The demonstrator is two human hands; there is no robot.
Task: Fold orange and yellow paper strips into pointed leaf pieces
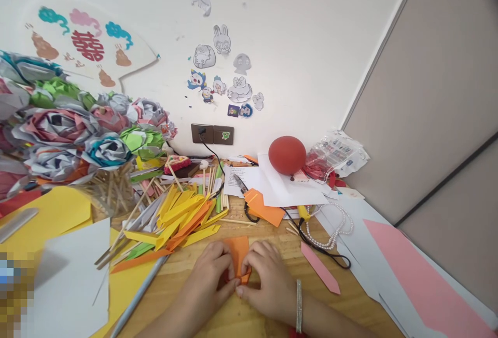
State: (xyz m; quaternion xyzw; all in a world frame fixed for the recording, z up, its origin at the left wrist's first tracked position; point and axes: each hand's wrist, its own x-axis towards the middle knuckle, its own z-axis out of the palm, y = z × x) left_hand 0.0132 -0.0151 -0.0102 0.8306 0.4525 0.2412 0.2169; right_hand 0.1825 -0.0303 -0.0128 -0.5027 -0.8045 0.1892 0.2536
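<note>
Between my hands, an orange sheet of paper (238, 249) lies on the wooden table, its near end folded up. My left hand (215, 271) pinches the paper's near left edge, thumb toward me. From the other side my right hand (267, 278) grips the near right edge, a beaded bracelet (299, 304) around its wrist. The two thumbs almost meet at the near fold. My fingers hide part of the paper's lower sides. Just beyond it are more orange paper pieces (266, 208) resting over a pair of scissors (240, 185).
Yellow folded paper strips (181, 213) and sticks pile up at left, below paper flowers (58, 127). A red balloon (287, 155) rests on white paper at the back. Right of my hands lie a pink strip (319, 268), pearl strings (330, 239) and pink paper (420, 275).
</note>
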